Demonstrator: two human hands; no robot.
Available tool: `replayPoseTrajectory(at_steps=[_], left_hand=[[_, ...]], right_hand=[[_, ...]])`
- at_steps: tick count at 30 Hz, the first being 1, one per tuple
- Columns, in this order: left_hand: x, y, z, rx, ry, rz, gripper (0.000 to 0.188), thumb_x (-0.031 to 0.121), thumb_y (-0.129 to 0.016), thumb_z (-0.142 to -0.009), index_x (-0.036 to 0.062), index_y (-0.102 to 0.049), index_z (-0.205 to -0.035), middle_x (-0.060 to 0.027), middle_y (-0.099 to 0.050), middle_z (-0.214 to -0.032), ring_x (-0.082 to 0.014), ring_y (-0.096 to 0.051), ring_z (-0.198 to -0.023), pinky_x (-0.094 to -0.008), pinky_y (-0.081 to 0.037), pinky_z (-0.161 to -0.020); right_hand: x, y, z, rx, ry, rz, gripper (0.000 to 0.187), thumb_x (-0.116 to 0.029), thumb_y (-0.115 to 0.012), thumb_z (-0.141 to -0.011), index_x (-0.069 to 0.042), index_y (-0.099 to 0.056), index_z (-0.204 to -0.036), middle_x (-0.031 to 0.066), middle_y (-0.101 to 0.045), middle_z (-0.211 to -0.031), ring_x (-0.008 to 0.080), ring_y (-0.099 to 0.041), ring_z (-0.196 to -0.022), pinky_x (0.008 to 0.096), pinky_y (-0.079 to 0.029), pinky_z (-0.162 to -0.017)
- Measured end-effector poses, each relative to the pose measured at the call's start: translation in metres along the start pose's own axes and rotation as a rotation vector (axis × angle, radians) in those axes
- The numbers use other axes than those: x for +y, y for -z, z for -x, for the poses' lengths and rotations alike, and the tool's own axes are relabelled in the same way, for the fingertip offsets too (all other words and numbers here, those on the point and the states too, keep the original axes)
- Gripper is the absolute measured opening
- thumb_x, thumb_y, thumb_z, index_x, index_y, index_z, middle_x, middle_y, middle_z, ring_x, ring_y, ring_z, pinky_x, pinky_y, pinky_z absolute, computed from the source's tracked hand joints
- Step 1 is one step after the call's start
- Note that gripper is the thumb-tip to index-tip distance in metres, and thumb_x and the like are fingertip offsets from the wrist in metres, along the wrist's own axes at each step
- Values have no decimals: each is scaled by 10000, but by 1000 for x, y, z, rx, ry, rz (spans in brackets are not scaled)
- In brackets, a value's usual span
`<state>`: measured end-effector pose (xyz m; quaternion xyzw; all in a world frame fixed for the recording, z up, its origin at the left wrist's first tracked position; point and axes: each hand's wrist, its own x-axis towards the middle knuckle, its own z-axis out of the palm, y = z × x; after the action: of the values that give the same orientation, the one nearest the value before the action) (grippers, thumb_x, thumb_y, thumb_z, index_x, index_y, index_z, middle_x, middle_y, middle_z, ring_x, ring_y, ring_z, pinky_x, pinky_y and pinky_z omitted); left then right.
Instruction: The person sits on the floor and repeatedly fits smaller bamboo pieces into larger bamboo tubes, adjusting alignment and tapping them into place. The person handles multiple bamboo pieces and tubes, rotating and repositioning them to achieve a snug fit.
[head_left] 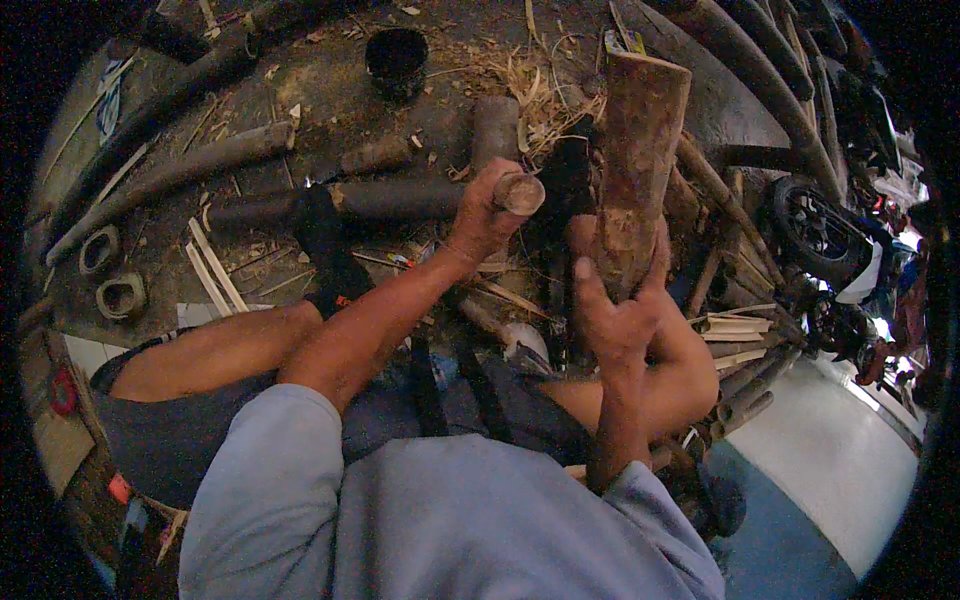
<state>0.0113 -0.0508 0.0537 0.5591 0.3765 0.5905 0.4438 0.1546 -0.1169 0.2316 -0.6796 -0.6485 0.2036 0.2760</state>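
The person sat low among cut bamboo. The right hand (622,310) was wrapped firmly around a thick upright bamboo section (640,150), steadying it between the knees. The left hand (487,212) was closed on a short round wooden handle (521,192), raised just beside the section; whatever it drove was hidden in the dark behind it. It looked like the working stage, shaping or splitting, and the next stroke would call for a steady section and fingers kept off its edge. Room was tight: bamboo poles (200,160) lay to the left, a wheel (815,230) stood close on the right, a black bucket (396,58) ahead.
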Motion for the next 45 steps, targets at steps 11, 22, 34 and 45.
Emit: replayPoseTrajectory(at_steps=[11, 22, 34, 45], left_hand=[[-19, -2, 12, -102, 223, -63, 439, 68, -773, -737, 54, -608, -1143, -124, -626, -1090, -310, -621, -1044, -414, -491, -900], [11, -11, 12, -260, -230, -190, 524, 149, -783, -624, 54, -589, -1102, -149, -589, -991, -394, -564, -957, -467, -466, -858], [-9, -10, 15, -222, -233, -202, 505, 184, -808, -610, 55, -598, -1051, -145, -593, -980, -400, -565, -948, -483, -465, -885], [-31, -3, 33, -336, -304, -229, 460, 216, -791, -694, 65, -615, -1092, -141, -620, -1041, -408, -581, -994, -495, -465, -913]], right_hand=[[-12, 7, -12, 32, -41, -119, 785, -119, -752, -817, 14, -370, -1489, 184, -604, -1295, 273, -587, -1191, 383, -456, -1033], [27, 10, 50, 23, -511, -289, 766, -161, -801, -800, 4, -443, -1456, 175, -615, -1322, 275, -605, -1196, 372, -456, -1047], [29, 11, 52, 8, -578, -288, 834, -227, -831, -781, 0, -430, -1476, 210, -630, -1305, 306, -606, -1197, 398, -438, -1067], [21, 10, 58, 5, -373, -183, 881, -272, -863, -744, 31, -428, -1448, 221, -661, -1237, 302, -656, -1121, 403, -492, -1000]])
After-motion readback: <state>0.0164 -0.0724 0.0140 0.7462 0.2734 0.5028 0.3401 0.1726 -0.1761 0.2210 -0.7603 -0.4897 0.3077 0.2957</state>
